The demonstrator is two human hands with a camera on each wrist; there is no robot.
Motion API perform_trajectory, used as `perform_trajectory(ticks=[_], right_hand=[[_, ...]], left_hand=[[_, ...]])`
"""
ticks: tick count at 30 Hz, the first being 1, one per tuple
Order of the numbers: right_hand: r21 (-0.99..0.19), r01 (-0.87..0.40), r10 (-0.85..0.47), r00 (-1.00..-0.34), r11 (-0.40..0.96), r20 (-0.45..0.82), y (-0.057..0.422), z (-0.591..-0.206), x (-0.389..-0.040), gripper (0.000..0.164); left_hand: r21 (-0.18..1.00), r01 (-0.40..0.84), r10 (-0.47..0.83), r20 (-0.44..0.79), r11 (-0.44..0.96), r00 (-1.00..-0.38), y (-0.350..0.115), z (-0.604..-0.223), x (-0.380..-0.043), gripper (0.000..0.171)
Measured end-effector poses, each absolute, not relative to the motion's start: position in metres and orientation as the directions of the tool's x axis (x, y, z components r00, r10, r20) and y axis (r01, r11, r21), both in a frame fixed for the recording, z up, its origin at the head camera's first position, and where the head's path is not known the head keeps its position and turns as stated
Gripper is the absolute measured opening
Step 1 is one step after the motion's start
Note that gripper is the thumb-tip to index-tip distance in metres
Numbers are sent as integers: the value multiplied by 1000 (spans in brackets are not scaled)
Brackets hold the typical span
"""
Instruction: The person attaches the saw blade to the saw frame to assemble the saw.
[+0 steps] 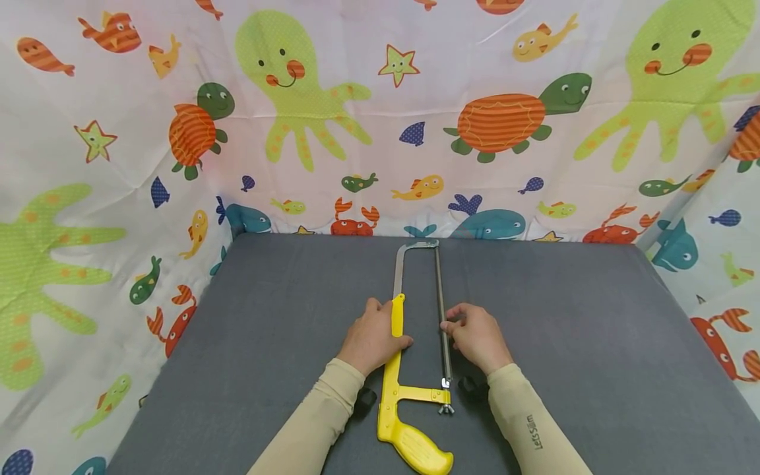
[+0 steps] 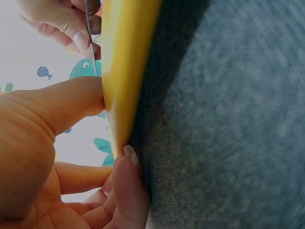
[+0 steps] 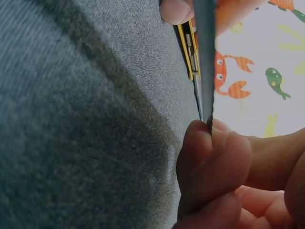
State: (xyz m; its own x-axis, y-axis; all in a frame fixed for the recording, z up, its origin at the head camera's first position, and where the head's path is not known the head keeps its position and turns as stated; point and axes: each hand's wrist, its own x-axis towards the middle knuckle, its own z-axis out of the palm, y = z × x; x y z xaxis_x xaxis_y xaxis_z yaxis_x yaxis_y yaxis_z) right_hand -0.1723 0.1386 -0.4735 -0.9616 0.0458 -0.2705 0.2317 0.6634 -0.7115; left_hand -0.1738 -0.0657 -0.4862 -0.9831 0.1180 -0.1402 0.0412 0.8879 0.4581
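Observation:
A hacksaw with a yellow frame [image 1: 388,382] and a yellow handle [image 1: 423,450] lies over the grey table, its handle toward me. My left hand [image 1: 373,336] grips the yellow frame bar, thumb over one side and fingers at the other, as the left wrist view also shows on the yellow bar [image 2: 126,67]. My right hand [image 1: 478,336] pinches the thin metal blade [image 1: 440,284] near its middle between thumb and fingers. In the right wrist view the blade [image 3: 206,57] runs down into the fingertips [image 3: 195,143]. A wing nut [image 1: 446,409] sits at the blade's near end.
The grey tabletop [image 1: 564,316] spreads out on both sides of the saw. Behind it and along the sides hangs a white curtain [image 1: 380,191] printed with sea animals. Dark wrist straps [image 1: 365,400] show under the sleeves.

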Motion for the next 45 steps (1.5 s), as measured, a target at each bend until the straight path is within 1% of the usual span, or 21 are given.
perform_trajectory(ticks=[10,32,40,45], right_hand=[[-707,248,32,-952,663,-303,139,-476,-173,25],[-704,229,7,-953,672,-303,140,-477,-176,29],[-681,253,17,-943,687,-332,142,-477,-177,30],[-661,239,24,-948,711,-317,142,-475,-176,30]], left_hand=[[460,30,115,-158,887,-981,-66,-487,-174,85],[450,16,104,-173,893,-979,-66,-484,-174,86],[451,25,112,-167,892,-980,-66,-484,-175,85],[456,36,120,-157,889,-980,-67,-484,-175,85]])
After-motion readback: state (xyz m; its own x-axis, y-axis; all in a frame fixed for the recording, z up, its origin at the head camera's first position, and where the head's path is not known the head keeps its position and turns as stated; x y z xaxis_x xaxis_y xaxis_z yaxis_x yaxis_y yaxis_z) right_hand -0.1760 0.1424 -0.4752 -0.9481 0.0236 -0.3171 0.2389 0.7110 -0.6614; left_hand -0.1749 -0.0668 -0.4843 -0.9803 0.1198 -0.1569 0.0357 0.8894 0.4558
